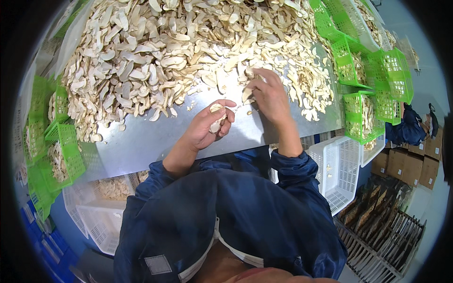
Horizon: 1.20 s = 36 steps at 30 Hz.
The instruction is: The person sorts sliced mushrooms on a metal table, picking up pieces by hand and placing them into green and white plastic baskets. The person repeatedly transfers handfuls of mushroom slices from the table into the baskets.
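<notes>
My left hand (211, 123) holds a small stack of pale slices (216, 114), apparently dried mushroom, with the thumb pressed on top. To its right, at the front of the pile, my right hand (269, 93) has bent fingers around a slice (246, 93); another slice (250, 73) shows at its upper fingertips. A large heap of similar slices (141, 60) covers the far part of the metal table (134, 136). One long slice (223, 82) lies flat between the hands, beyond them. A tiny fragment (249, 113) lies below my right hand.
Green plastic baskets with slices stand at the left (72, 155) and right (354, 109) table edges. White perforated crates sit below the table at left (102, 226) and right (336, 173). Cardboard boxes (400, 164), stacked trays (375, 226) and another person (407, 123) are further right.
</notes>
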Tool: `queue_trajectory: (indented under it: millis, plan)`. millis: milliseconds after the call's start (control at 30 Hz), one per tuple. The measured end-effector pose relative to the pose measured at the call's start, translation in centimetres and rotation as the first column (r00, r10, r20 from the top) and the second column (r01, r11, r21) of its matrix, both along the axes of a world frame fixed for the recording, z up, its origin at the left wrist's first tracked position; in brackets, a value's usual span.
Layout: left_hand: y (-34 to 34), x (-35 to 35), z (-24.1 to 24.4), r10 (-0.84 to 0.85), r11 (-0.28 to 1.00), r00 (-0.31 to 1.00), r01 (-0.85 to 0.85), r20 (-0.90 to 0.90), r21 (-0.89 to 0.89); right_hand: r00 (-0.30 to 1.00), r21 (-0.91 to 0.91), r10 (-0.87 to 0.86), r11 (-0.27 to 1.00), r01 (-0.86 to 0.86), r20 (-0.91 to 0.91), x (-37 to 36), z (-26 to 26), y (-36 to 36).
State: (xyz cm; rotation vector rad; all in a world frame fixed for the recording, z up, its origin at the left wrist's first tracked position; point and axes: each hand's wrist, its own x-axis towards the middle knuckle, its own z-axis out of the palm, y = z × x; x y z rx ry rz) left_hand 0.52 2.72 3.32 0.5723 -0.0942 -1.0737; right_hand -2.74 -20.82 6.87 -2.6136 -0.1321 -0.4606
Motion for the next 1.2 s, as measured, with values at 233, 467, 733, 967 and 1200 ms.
queue_trajectory:
  millis: [233, 467, 733, 967, 1200]
  plan:
    - [0.1, 0.2, -0.3, -0.026, 1.000, 0.999, 0.026, 0.030, 0.013, 0.879, 0.062, -0.451, 0.884, 0.464, -0.153, -3.8, 0.5, -1.2]
    - [0.2, 0.2, 0.0, -0.015, 0.999, 0.999, 0.014, 0.041, 0.030, 0.908, -0.023, -0.398, 0.917, 0.398, -0.129, -2.7, 0.1, 3.5]
    - [0.1, 0.1, -0.2, -0.017, 1.000, 0.999, 0.016, 0.050, 0.021, 0.743, 0.044, -0.615, 0.762, 0.646, -0.264, -4.1, 1.8, -1.2]
    - [0.0, 0.2, 0.0, -0.016, 0.999, 0.999, 0.014, 0.052, 0.036, 0.880, -0.138, -0.474, 0.874, 0.467, -0.023, -2.2, -0.2, -4.0]
    - [0.4, 0.2, -0.6, -0.021, 1.000, 0.999, 0.021, 0.032, -0.009, 0.882, 0.098, -0.413, 0.891, 0.443, -0.228, -1.1, 0.8, -2.7]
